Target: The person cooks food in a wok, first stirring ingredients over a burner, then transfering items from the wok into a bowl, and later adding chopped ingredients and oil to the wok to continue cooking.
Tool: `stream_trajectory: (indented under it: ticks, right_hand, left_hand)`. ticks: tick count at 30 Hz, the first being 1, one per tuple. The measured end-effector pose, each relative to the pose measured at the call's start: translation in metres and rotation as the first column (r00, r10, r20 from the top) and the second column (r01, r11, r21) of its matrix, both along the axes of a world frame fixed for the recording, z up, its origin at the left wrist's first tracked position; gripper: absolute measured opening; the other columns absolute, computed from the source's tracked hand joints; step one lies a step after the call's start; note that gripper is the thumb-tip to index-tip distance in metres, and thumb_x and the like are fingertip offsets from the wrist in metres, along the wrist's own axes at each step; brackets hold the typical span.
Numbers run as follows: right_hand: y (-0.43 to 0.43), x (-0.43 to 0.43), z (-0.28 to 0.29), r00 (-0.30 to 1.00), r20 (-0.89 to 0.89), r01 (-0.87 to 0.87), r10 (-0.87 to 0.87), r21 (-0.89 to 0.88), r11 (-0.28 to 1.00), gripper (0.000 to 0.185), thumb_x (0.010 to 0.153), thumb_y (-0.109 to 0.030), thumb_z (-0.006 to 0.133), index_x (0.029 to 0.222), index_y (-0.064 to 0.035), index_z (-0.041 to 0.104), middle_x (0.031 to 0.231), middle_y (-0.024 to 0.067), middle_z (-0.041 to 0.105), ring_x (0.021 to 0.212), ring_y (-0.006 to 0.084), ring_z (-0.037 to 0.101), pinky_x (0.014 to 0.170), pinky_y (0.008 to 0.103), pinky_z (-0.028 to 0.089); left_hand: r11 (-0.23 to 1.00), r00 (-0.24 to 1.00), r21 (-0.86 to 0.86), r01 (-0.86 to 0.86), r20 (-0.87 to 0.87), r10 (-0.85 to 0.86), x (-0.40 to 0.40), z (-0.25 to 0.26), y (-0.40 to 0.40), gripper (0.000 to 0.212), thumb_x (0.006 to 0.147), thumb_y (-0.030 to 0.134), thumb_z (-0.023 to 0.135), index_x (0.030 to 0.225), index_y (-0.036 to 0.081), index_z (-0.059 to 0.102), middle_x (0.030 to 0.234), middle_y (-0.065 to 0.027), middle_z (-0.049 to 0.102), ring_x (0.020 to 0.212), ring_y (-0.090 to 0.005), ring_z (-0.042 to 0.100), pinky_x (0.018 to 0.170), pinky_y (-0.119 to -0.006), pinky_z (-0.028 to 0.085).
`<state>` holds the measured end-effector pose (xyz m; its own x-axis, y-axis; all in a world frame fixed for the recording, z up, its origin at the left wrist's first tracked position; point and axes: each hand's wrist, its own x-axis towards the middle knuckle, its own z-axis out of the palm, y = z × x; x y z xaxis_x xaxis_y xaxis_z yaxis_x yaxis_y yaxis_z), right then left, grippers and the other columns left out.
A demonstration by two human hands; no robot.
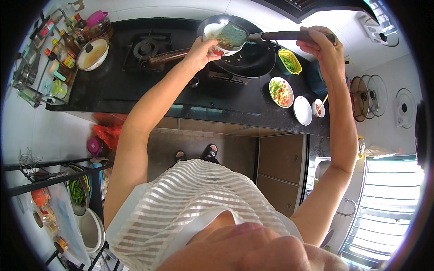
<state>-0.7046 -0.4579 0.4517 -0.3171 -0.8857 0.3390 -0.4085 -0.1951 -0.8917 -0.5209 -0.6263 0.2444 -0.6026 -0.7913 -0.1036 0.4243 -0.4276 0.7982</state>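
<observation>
Over a black wok (256,61) my left hand (203,52) grips the rim of a white patterned bowl (225,50). My right hand (320,40) is closed around the dark wooden handle of a metal spatula (234,34), whose blade lies over the bowl's mouth. Some brownish food shows in the bowl beneath the blade. A few small pale bits lie on the wok's inner side. The wok's wooden handle (169,57) points left, passing behind my left hand.
A second gas burner (147,49) is left of the wok. Right of it stand a yellow basket (294,61) with chopped greens, a plate of cut vegetables (281,92), an empty white dish (302,110) and a small bowl (318,108). Bottles and an enamel basin (93,54) stand far left.
</observation>
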Motion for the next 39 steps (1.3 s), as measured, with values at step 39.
stream_trajectory:
  ticks: [39]
  right_hand:
    - [-0.044, -0.057, -0.189, 0.839, 0.404, 0.37, -0.364, 0.067, 0.927, 0.017, 0.071, -0.009, 0.055, 0.081, 0.0043, 0.054, 0.069, 0.011, 0.056, 0.052, 0.0179, 0.059, 0.048, 0.0246, 0.05]
  left_hand:
    - [0.989, 0.991, 0.104, -0.102, -0.071, 0.11, 0.06, -0.007, 0.029, 0.032, 0.078, 0.013, 0.053, 0.102, -0.004, 0.042, 0.099, -0.0189, 0.048, 0.088, -0.0272, 0.053, 0.078, -0.043, 0.048]
